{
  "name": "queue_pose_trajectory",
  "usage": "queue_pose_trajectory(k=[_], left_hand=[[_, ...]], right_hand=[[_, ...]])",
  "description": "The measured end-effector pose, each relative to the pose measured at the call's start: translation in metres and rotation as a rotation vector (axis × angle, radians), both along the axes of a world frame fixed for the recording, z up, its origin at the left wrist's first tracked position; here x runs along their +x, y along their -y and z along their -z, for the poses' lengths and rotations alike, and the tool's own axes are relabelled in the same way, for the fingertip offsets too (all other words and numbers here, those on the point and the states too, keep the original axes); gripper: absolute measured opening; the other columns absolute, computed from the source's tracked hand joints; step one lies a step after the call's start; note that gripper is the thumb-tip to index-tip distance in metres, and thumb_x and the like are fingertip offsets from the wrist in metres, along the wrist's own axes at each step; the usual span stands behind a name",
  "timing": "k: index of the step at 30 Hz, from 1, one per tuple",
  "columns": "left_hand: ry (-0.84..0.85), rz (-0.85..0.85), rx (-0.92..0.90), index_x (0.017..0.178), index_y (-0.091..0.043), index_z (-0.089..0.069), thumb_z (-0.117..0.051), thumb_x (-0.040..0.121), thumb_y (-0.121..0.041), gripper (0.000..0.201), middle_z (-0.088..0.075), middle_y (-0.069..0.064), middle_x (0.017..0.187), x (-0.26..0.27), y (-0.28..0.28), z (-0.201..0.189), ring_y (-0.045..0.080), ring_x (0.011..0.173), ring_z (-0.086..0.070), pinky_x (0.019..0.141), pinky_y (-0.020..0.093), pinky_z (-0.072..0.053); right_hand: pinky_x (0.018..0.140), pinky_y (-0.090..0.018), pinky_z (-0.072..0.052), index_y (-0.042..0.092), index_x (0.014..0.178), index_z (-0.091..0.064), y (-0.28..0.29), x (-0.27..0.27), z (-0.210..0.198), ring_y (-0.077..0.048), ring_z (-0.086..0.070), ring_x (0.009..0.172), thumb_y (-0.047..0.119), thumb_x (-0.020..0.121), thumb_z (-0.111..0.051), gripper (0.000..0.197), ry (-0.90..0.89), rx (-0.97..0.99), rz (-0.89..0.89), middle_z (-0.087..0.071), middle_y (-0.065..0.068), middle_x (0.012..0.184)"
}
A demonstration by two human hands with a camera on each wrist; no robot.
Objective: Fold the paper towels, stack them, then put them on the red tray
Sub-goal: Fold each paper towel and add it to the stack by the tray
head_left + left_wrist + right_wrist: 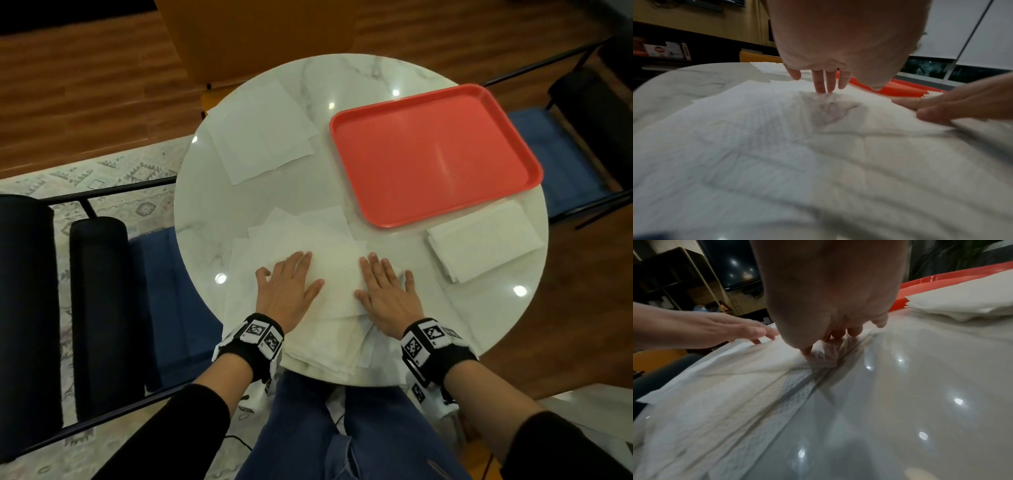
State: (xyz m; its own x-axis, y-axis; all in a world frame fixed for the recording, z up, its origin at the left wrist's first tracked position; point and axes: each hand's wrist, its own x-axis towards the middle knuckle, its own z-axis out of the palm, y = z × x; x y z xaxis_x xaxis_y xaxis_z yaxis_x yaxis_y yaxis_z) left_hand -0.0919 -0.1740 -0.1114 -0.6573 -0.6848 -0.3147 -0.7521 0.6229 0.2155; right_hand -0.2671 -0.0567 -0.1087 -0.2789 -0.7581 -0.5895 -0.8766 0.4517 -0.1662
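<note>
Both hands lie flat, fingers straight, on the top paper towel (337, 274) of a loose, fanned pile of white embossed sheets at the near edge of the round marble bench (387, 73): the left hand (287, 291) presses its left part, the right hand (387, 291) its right edge. A neat stack of folded towels (483, 240) sits at the right edge, just beside the empty red tray (435, 154). More unfolded sheets (263, 130) lie flat at the far left edge.
</note>
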Motion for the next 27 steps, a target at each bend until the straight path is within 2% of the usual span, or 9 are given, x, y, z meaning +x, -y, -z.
queue_pose_trajectory(k=[5,11,13,16,19,21,22,24,27], left_hand=[[-0.01,-0.104,-0.052,0.13,-0.025,-0.049,-0.045,0.093,-0.047,0.044,-0.058,-0.001,0.119,-0.014,0.011,-0.015,0.022,0.108,-0.052,0.087,0.039,-0.025],[-0.009,-0.093,0.104,0.091,-0.029,-0.065,-0.055,0.087,-0.039,0.015,-0.062,-0.01,0.089,-0.032,0.01,-0.054,0.016,0.092,-0.054,0.081,0.035,-0.02],[-0.127,-0.107,0.305,0.086,-0.029,-0.065,-0.06,0.086,-0.036,0.009,-0.061,-0.012,0.086,-0.04,0.004,-0.073,0.013,0.088,-0.056,0.083,0.033,-0.031],[-0.355,-0.173,0.519,0.083,-0.03,-0.07,-0.067,0.082,-0.029,0.003,-0.065,-0.012,0.088,-0.055,-0.006,-0.103,0.006,0.088,-0.059,0.077,0.025,-0.045],[-0.515,-0.214,0.601,0.086,-0.029,-0.072,-0.068,0.084,-0.027,0.005,-0.069,-0.014,0.088,-0.072,-0.017,-0.127,-0.004,0.081,-0.061,0.072,0.016,-0.042],[-0.609,-0.254,0.662,0.088,-0.026,-0.073,-0.068,0.085,-0.026,0.006,-0.071,-0.012,0.091,-0.083,-0.023,-0.138,-0.003,0.082,-0.063,0.073,0.014,-0.044],[-0.649,-0.274,0.686,0.089,-0.025,-0.074,-0.068,0.085,-0.026,0.007,-0.072,-0.01,0.093,-0.089,-0.026,-0.143,-0.001,0.083,-0.064,0.074,0.013,-0.045],[-0.726,-0.324,0.717,0.093,-0.022,-0.074,-0.067,0.086,-0.024,0.01,-0.073,-0.007,0.096,-0.101,-0.032,-0.149,0.001,0.084,-0.066,0.073,0.011,-0.046],[-0.857,-0.425,0.754,0.097,-0.013,-0.074,-0.066,0.086,-0.02,0.015,-0.073,-0.001,0.097,-0.118,-0.039,-0.155,0.004,0.08,-0.067,0.067,0.013,-0.05]], right_hand=[[0.115,-0.054,0.005,0.021,0.15,0.015,0.003,-0.008,-0.011,-0.019,0.011,0.148,0.04,0.103,-0.018,0.061,0.03,0.02,-0.056,0.019,0.001,0.159],[0.11,-0.065,-0.004,0.024,0.151,-0.011,0.014,-0.03,-0.038,-0.025,-0.009,0.147,0.032,0.097,-0.045,0.065,0.143,-0.053,-0.042,-0.011,-0.007,0.159],[0.109,-0.065,-0.008,0.024,0.144,-0.033,0.015,-0.043,-0.05,-0.022,-0.026,0.141,0.031,0.093,-0.052,0.055,0.201,-0.103,-0.004,-0.032,-0.003,0.151],[0.107,-0.056,-0.024,0.028,0.111,-0.062,0.007,-0.075,-0.065,-0.017,-0.051,0.115,0.03,0.088,-0.058,0.023,0.279,-0.168,0.074,-0.059,0.007,0.119],[0.087,-0.037,-0.045,0.026,0.086,-0.066,-0.01,-0.113,-0.075,-0.014,-0.058,0.094,0.026,0.083,-0.064,0.003,0.479,-0.255,0.242,-0.065,0.009,0.093],[0.068,-0.026,-0.043,0.02,0.08,-0.064,-0.022,-0.134,-0.082,-0.011,-0.058,0.076,0.016,0.083,-0.067,0.006,0.639,-0.335,0.378,-0.064,0.004,0.08],[0.066,-0.025,-0.041,0.016,0.08,-0.063,-0.028,-0.143,-0.084,-0.008,-0.057,0.071,0.011,0.083,-0.067,0.007,0.717,-0.373,0.434,-0.063,0.002,0.077],[0.071,-0.026,-0.042,0.013,0.083,-0.062,-0.039,-0.159,-0.089,-0.006,-0.059,0.072,0.008,0.084,-0.066,0.007,0.86,-0.434,0.531,-0.065,-0.002,0.079],[0.082,-0.029,-0.051,0.009,0.09,-0.062,-0.052,-0.18,-0.088,-0.016,-0.067,0.086,0.008,0.086,-0.064,0.004,1.047,-0.518,0.658,-0.071,-0.012,0.09]])
